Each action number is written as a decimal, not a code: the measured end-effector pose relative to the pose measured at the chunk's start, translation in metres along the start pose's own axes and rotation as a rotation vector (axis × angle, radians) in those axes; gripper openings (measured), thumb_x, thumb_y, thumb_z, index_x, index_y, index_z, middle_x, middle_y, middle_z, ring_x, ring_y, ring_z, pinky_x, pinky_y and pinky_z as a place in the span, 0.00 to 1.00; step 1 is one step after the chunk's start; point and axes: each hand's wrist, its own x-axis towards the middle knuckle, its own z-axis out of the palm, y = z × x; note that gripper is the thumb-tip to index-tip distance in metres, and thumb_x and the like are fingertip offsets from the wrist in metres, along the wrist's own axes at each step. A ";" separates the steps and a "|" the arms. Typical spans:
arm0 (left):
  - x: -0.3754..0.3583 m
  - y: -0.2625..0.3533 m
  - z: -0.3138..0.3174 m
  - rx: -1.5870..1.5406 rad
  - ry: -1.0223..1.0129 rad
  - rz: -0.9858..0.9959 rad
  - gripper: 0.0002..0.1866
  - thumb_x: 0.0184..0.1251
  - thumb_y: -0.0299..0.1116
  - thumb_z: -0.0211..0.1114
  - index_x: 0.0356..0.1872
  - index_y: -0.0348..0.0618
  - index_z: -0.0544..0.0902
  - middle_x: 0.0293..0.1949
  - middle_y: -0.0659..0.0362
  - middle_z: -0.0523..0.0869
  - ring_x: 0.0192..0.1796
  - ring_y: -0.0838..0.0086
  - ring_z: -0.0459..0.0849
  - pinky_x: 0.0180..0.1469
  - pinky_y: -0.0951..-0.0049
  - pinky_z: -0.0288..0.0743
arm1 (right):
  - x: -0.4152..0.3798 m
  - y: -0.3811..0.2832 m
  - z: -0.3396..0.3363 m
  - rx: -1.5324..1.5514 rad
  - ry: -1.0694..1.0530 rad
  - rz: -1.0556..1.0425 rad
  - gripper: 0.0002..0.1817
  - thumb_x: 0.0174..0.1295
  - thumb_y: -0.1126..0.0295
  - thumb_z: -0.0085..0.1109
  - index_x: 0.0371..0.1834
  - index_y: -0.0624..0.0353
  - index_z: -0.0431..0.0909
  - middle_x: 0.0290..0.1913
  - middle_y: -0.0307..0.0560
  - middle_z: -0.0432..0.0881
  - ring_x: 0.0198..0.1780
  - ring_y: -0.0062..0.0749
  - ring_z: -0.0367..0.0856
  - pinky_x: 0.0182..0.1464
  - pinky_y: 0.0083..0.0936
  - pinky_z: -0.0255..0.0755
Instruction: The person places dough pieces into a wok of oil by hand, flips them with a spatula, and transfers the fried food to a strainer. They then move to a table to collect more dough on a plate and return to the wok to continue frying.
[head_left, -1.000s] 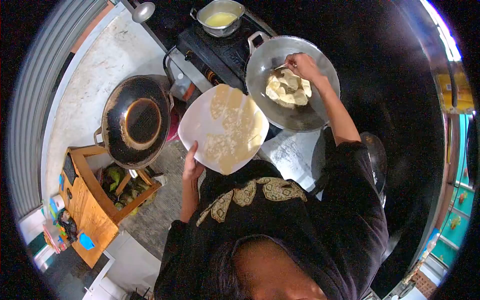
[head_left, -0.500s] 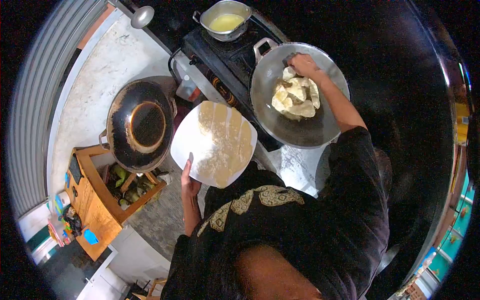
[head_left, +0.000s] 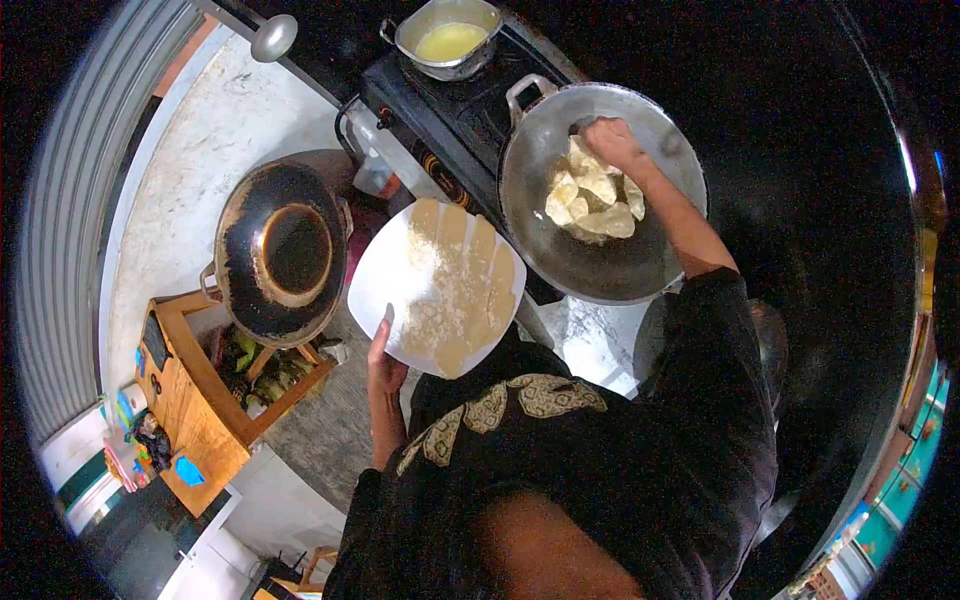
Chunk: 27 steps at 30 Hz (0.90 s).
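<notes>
My left hand (head_left: 386, 372) grips the near-left edge of a white square plate (head_left: 375, 285), its thumb over the rim. Flat tan strips (head_left: 487, 255) with a pale, crumbly dusting cover the plate's right part. Over on the right, my right hand (head_left: 612, 142) reaches into a large grey wok (head_left: 640, 262), fingers curled closed close above the food; I cannot tell what they hold. Pale yellow, folded-looking pieces (head_left: 598, 187) lie heaped in the middle of the wok, just below that hand.
A dented metal pot (head_left: 455, 68) with yellow liquid stands on the black stove (head_left: 400, 100). At left sits a dark wok (head_left: 245, 235) containing dark liquid. A ladle (head_left: 273, 38) is at the upper left. A wooden table (head_left: 205, 440) with small items stands lower left.
The plate and my left hand have shifted slightly right. My right hand has moved a little down and right over the pieces, still closed.
</notes>
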 end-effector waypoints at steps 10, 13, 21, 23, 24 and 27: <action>-0.011 -0.002 -0.016 0.015 0.112 -0.019 0.35 0.62 0.48 0.58 0.65 0.39 0.59 0.63 0.52 0.64 0.62 0.60 0.67 0.61 0.60 0.62 | 0.001 0.000 0.015 0.023 -0.034 0.022 0.08 0.49 0.69 0.52 0.25 0.58 0.81 0.26 0.52 0.81 0.31 0.42 0.82 0.33 0.36 0.76; -0.015 -0.002 -0.025 0.005 0.113 -0.034 0.36 0.62 0.48 0.58 0.65 0.38 0.59 0.63 0.51 0.65 0.62 0.61 0.67 0.61 0.59 0.63 | 0.006 0.004 0.022 -0.075 0.006 0.059 0.08 0.50 0.68 0.53 0.26 0.57 0.82 0.28 0.52 0.82 0.32 0.43 0.82 0.33 0.39 0.76; -0.028 -0.007 -0.040 -0.047 0.108 0.026 0.36 0.61 0.48 0.59 0.64 0.38 0.60 0.61 0.50 0.67 0.60 0.61 0.69 0.60 0.61 0.65 | 0.021 0.017 0.036 -0.103 0.086 0.060 0.07 0.49 0.69 0.53 0.28 0.56 0.80 0.27 0.51 0.81 0.32 0.41 0.82 0.29 0.37 0.75; -0.033 -0.008 -0.040 -0.053 0.122 0.049 0.35 0.61 0.48 0.59 0.64 0.38 0.60 0.60 0.51 0.67 0.59 0.62 0.69 0.59 0.61 0.65 | 0.016 0.029 0.046 -0.074 0.219 0.211 0.08 0.55 0.64 0.52 0.27 0.55 0.79 0.24 0.50 0.80 0.29 0.40 0.81 0.27 0.36 0.74; -0.034 -0.008 -0.041 -0.055 0.128 0.060 0.35 0.61 0.48 0.59 0.64 0.38 0.60 0.60 0.51 0.68 0.59 0.62 0.70 0.59 0.61 0.65 | 0.017 0.030 0.049 -0.058 0.286 0.288 0.11 0.58 0.61 0.52 0.26 0.54 0.78 0.23 0.49 0.80 0.28 0.40 0.81 0.27 0.35 0.74; -0.035 -0.013 -0.051 -0.083 0.108 0.077 0.34 0.63 0.47 0.57 0.65 0.39 0.58 0.61 0.51 0.67 0.60 0.61 0.69 0.60 0.60 0.65 | -0.013 0.012 -0.012 0.106 0.342 0.497 0.14 0.63 0.57 0.47 0.30 0.54 0.77 0.25 0.51 0.80 0.29 0.45 0.81 0.28 0.37 0.73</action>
